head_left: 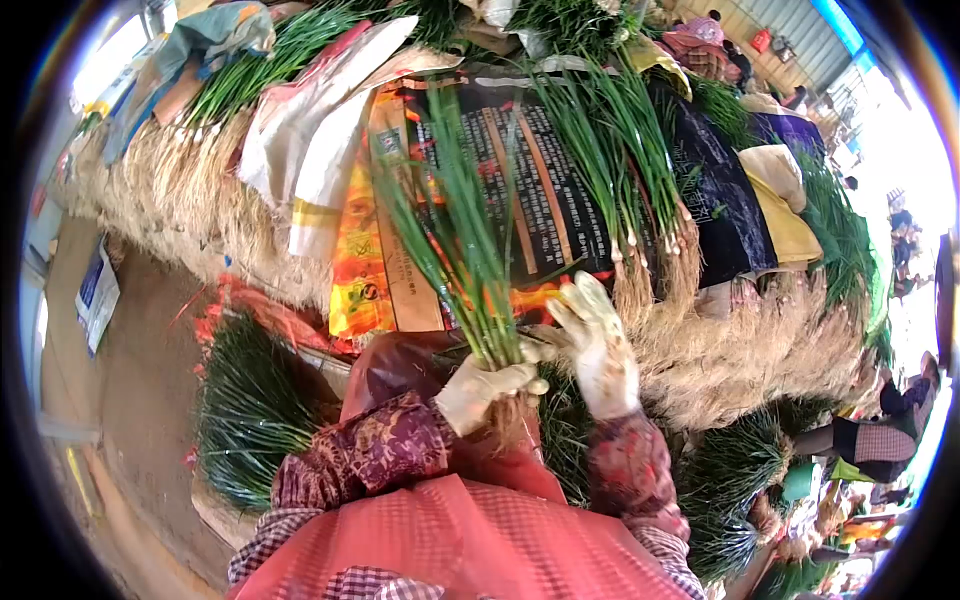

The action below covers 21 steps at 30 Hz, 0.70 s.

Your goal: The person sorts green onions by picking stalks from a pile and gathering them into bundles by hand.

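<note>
My left hand [484,391], in a pale work glove, is closed round the lower stems of a bunch of green onions [468,235]. Their long green leaves point away from me, and the roots [508,425] hang below the fist. My right hand [602,345], in a soiled pale glove, is just right of the bunch with its fingers extended and apart. Nothing shows in it. Beyond the hands, more green onions [610,150] lie on a black printed sack [545,150], white ends and roots towards me.
A long heap of roots [745,345] runs along the front of the piled onions, partly covered by sacks such as a white one [290,145]. A bundle of green onions [255,410] lies at my left, and more bundles [740,460] at my right. Another person [870,435] is at far right.
</note>
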Available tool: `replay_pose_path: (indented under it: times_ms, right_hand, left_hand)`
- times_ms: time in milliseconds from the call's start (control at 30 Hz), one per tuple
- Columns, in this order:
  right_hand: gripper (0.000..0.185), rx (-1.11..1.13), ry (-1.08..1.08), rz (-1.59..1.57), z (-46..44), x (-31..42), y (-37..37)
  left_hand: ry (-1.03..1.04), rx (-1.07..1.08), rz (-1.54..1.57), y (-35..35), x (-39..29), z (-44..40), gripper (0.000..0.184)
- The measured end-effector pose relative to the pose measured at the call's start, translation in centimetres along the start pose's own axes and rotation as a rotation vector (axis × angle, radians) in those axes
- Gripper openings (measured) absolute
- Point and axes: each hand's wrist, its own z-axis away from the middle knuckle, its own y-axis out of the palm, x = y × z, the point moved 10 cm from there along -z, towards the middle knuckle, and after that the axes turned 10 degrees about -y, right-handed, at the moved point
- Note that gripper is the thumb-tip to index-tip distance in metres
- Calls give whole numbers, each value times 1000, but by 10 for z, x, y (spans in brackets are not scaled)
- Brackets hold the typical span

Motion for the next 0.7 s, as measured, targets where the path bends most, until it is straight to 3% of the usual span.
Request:
replay_pose_path:
  times_ms: [33,100,200,267,300,367,400,433,467,500,533,567,633,667,700]
  right_hand:
    - [69,-40,129,-111,-3,-13,21]
    - [71,24,161,-207,-8,-43,35]
    - [74,110,50,-182,-18,-50,63]
    - [67,17,96,-239,-21,-56,61]
    - [57,58,120,-246,-19,-70,54]
    - [47,191,-102,74,-38,-42,56]
    - [41,233,-350,469,-55,-7,60]
    - [33,251,-379,1089,-73,17,46]
    - [30,158,-647,1339,-86,56,43]
    - [34,0,-507,1298,-116,60,2]
    - [42,-77,-334,1521,-133,79,-13]
    - [43,1,-115,1683,-160,62,-49]
    - [34,159,292,1464,-167,28,-71]
    - [32,237,79,1564,-170,35,-52]
    - [28,184,146,1390,-159,31,-58]
  left_hand:
    - [8,-68,-81,-1,2,-1,22]
    - [58,-94,-91,5,-2,5,30]
    - [75,-140,-80,-16,11,-2,27]
    - [65,-70,-178,-16,8,-4,20]
    - [46,-32,-76,-15,11,-4,18]
    - [112,-27,-98,-3,-16,5,20]
    - [136,-91,-33,-14,-22,5,21]
    - [165,-65,74,-14,-31,5,19]
    - [181,-69,107,-18,-39,6,18]
    - [200,-74,142,-23,-47,7,16]
    - [148,-69,198,-26,-47,7,15]
    - [141,-58,201,-22,-46,7,14]
    - [126,-40,203,-14,-47,8,14]
    - [79,-54,126,-13,-45,9,15]
    - [85,-42,119,-15,-42,6,16]
